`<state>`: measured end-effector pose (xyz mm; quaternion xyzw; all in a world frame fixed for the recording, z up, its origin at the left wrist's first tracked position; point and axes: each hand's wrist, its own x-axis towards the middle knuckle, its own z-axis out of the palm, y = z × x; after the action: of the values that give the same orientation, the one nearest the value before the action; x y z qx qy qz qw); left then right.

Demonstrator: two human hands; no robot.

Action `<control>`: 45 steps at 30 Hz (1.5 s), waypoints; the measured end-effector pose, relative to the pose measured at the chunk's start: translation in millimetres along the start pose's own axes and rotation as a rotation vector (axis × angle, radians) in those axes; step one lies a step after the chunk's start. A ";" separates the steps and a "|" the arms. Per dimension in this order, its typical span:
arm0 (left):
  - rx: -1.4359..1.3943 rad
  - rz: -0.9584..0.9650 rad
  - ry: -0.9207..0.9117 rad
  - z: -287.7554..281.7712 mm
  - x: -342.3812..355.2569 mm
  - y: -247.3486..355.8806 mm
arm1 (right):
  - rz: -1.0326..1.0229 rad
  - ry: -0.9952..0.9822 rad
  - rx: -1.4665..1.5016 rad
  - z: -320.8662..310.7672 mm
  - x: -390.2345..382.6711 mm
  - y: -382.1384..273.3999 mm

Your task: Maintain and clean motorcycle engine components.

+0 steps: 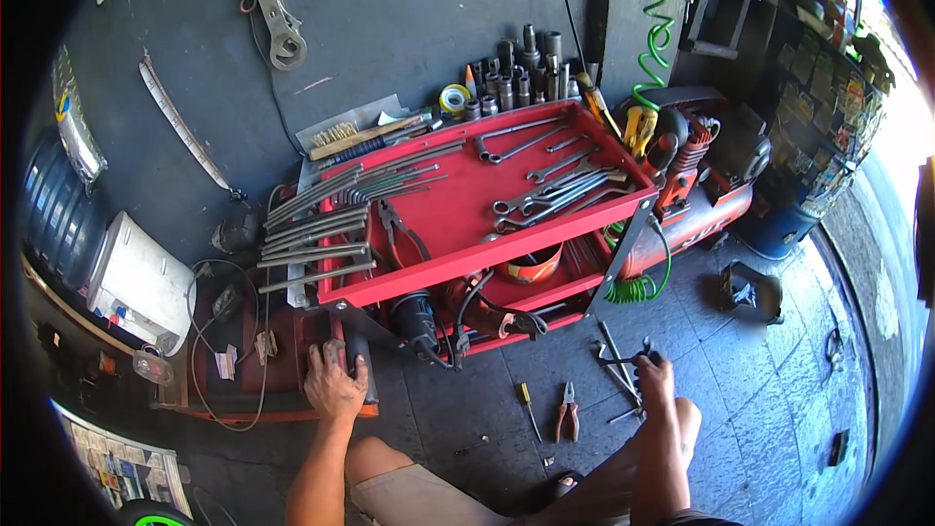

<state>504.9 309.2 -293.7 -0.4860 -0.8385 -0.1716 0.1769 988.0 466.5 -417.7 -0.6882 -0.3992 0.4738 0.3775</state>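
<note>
My left hand point(336, 385) rests on the edge of a dark red and grey case point(321, 336) left of the cart, thumb apart and fingers laid over it. It holds nothing that I can see. Low on the right, my right hand point(657, 380) is closed around a dark, slim hand tool point(623, 360) whose exact kind I cannot make out. Below that hand several wrenches point(616, 370) lie on the floor tiles. Pliers point(567, 412) with reddish handles and a yellow-handled screwdriver point(529, 411) lie between my knees and the cart.
A red tool cart point(438, 278) stands ahead, its top tray holding long rods point(317, 244), pliers point(401, 234) and several wrenches point(555, 200). Sockets point(526, 78) line its far edge. A red air compressor point(691, 224) with a green coiled hose point(638, 287) stands right; a white cabinet point(146, 278) is left.
</note>
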 end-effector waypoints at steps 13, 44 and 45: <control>-0.044 0.032 0.108 2.3 3.8 3.2 | -0.473 -0.758 -0.222 90.5 -97.4 -153.6; -0.128 -0.222 -0.103 1.2 15.6 -7.8 | -0.015 -0.358 0.026 78.8 -33.1 -81.8; -0.193 -0.258 -0.147 4.1 23.7 9.7 | -0.073 -0.293 -0.037 70.7 12.2 23.0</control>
<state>501.9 333.5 -285.2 -0.4002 -0.8842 -0.2368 0.0443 927.9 478.4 -461.4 -0.6037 -0.4835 0.5476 0.3192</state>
